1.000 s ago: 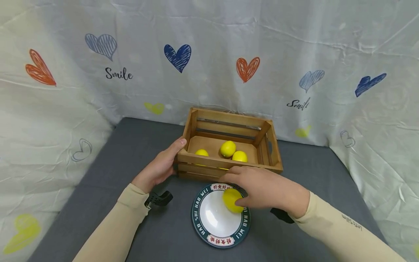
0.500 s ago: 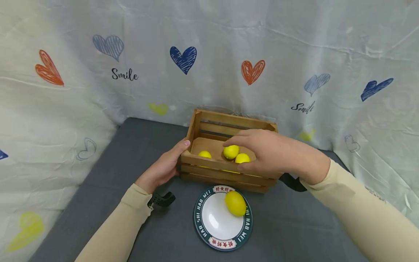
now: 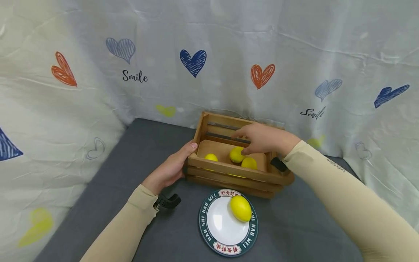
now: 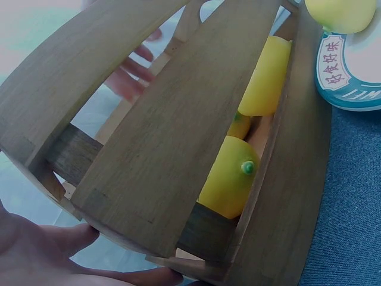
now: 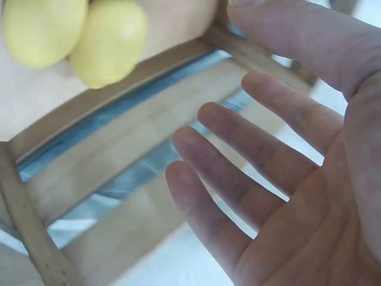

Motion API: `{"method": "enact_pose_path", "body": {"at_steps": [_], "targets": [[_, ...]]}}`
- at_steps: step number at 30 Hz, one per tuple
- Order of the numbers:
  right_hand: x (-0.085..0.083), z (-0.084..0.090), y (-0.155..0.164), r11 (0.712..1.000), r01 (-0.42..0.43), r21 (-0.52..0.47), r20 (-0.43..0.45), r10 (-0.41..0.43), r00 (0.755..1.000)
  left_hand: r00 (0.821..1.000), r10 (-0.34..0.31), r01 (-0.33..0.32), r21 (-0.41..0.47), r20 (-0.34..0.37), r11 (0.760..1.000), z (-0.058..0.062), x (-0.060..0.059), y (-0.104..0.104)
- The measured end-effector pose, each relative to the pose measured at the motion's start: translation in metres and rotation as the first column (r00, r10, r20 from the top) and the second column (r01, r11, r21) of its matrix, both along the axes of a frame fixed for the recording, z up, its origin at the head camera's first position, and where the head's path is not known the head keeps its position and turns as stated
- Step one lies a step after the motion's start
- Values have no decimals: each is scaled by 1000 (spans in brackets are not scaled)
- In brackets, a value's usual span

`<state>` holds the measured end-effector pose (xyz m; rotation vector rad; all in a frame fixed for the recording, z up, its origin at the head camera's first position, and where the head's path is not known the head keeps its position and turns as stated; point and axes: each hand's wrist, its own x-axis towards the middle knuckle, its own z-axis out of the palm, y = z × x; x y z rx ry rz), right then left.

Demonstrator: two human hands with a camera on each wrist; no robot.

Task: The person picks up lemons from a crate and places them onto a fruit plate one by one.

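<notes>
A wooden slatted crate [image 3: 229, 171] stands on the grey table and holds three lemons [image 3: 236, 154]. My left hand [image 3: 171, 165] grips the crate's left end, thumb on the top slat; in the left wrist view its fingers [image 4: 59, 256] lie under the slats [image 4: 166, 119]. My right hand [image 3: 258, 140] hovers inside the crate above the lemons, fingers straight and empty, as the right wrist view shows [image 5: 286, 167] with two lemons [image 5: 107, 42] below it. A fourth lemon [image 3: 240, 208] lies on a white plate with a green rim [image 3: 204, 222] in front of the crate.
A white cloth with hearts and "Smile" lettering [image 3: 134, 76] hangs close behind and beside the table. The grey tabletop [image 3: 131, 153] stretches to the left of the crate. A black wrist-camera mount [image 3: 167, 201] sits under my left wrist.
My right hand left the lemon on the plate, rose over the crate's front slat, and now reaches into the crate above the lemons. My left hand kept its hold.
</notes>
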<state>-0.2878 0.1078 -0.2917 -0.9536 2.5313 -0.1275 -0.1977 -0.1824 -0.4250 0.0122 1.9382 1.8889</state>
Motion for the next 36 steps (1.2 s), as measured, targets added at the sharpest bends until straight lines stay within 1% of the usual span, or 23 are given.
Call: {"method": "enact_pose_path", "body": {"at_steps": [5, 10, 16, 20, 26, 32, 36], "targets": [[-16, -21, -8, 998, 8, 63, 62, -12, 998, 1000, 9, -9, -3, 3, 1000, 0, 0, 1], [-27, -41, -13, 990, -13, 140, 73, 2, 997, 1000, 8, -8, 12, 5, 1000, -1, 1, 2], [-35, -57, -15, 975, 50, 219, 92, -72, 993, 1000, 17, -17, 26, 13, 1000, -1, 2, 1], [-38, -62, -16, 971, 67, 229, 107, -93, 990, 1000, 12, -12, 27, 11, 1000, 0, 1, 0], [-39, -64, -20, 977, 40, 210, 136, -70, 988, 1000, 15, -15, 17, 8, 1000, 2, 2, 0], [-38, -71, -22, 979, 11, 203, 161, -45, 986, 1000, 17, -17, 19, 13, 1000, 2, 3, 0], [-39, -74, -23, 977, 14, 214, 162, -50, 986, 1000, 17, -18, 17, 10, 1000, 3, 2, 1]]}}
